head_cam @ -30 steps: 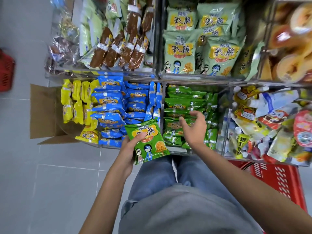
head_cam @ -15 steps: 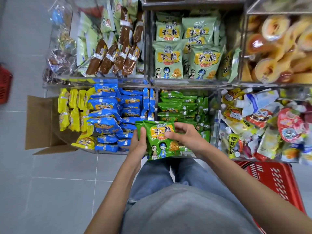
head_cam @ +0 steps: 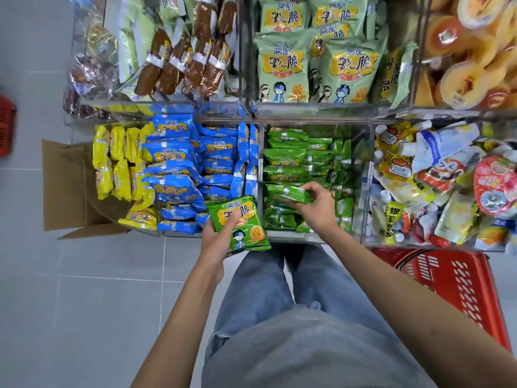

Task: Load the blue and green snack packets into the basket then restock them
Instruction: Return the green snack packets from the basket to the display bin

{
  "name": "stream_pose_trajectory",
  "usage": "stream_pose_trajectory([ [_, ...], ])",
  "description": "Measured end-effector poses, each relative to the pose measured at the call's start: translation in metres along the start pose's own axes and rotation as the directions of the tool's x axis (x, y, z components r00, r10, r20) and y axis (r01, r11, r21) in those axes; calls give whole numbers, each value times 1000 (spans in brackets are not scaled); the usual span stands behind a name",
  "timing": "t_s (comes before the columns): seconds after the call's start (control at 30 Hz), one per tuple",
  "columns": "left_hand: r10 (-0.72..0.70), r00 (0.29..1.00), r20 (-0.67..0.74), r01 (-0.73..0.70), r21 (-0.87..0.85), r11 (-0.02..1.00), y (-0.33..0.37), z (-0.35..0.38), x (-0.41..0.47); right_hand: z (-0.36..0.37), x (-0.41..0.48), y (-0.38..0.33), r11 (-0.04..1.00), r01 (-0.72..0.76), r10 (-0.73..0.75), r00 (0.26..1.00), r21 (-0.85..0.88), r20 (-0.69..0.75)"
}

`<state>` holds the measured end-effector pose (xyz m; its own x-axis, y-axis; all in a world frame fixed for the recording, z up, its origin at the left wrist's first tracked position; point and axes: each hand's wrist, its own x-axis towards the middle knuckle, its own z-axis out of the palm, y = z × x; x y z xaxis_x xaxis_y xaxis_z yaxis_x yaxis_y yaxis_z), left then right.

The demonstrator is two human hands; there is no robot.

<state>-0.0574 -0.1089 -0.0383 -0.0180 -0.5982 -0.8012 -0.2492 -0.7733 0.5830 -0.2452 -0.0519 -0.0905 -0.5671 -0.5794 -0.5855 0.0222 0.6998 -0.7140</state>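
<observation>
Left hand point(head_cam: 217, 242) holds green packet point(head_cam: 249, 233) face-up, top pointing away.

Red basket point(head_cam: 453, 284) partly under shelf point(head_cam: 307, 112); second basket point(head_cam: 6, 126) cut off, left edge.

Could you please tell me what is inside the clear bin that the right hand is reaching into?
Bright green snack packets, stacked flat, with some upright along the right side. The right hand grips the top packet. Lower layers are covered.
</observation>
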Motion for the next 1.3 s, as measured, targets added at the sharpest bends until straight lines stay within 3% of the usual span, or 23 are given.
stream_pose_trajectory([
  [0.1,-10,1000,3,10,-33,999,-6,-1,0,15,8,16,959,82,-83,997,-270,6],
  [0.23,-30,999,-14,30,-48,998,-12,-2,0,25,15,31,869,129,-146,989,-478,2],
  [0.33,-34,999,-26,33,-56,998,-15,-5,2,29,16,35,816,162,-207,978,-554,-19],
  [0.47,-32,999,-14,31,-64,997,-15,-8,3,29,14,35,827,126,-195,978,-548,-68],
  [0.63,-42,999,24,44,-79,996,-8,-8,2,22,4,28,867,105,-181,977,-487,-111],
  [0.73,-14,998,62,18,-72,997,-3,-5,1,19,-10,13,911,181,-235,966,-371,-107],
  [0.8,-1,993,116,5,-31,999,-1,-1,2,20,-22,-1,957,229,-226,973,-175,42],
  [0.9,-14,985,172,21,-35,999,2,5,1,22,-40,-15,956,269,-236,943,-117,236],
  [1.0,-29,980,197,42,-60,997,5,9,1,18,-45,-19,985,171,-161,951,-14,263],
  [1.13,32,992,124,-32,-3,999,5,11,1,4,-39,-20,988,-4,-41,956,155,290],
  [1.3,26,999,44,-29,81,996,2,0,4,-18,-22,-13,939,-131,73,979,319,190],
])
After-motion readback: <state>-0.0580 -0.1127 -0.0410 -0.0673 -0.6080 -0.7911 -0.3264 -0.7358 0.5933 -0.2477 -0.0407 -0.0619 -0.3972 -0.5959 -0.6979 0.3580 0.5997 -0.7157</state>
